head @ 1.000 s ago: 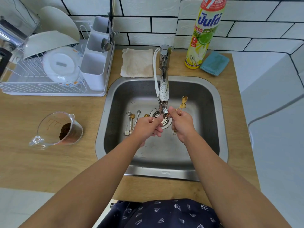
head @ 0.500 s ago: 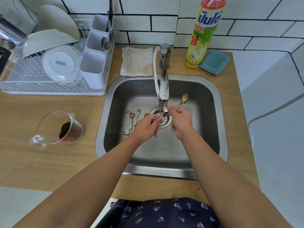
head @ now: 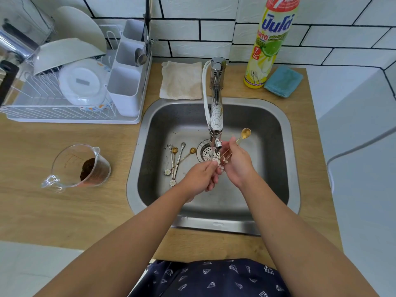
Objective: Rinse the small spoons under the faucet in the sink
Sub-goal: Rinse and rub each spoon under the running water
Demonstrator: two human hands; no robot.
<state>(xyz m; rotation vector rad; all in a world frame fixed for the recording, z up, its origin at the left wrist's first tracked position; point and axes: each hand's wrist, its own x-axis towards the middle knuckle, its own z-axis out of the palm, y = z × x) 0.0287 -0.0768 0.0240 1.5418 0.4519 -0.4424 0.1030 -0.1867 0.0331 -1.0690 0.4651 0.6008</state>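
Gold spoon [head: 244, 135] sticks up and to the right out of my right hand [head: 237, 166], whose fingers curl round its thin handle, just right of the faucet [head: 216, 116] spout at frame centre. My left hand [head: 198, 176] pinches a flower-shaped handle end [head: 216, 161] under the thin stream. Four more small spoons [head: 177, 158] lie on the sink [head: 285, 168] floor left of the drain [head: 205, 152]. A measuring cup with coffee grounds [head: 80, 167] sits on the wooden counter at left
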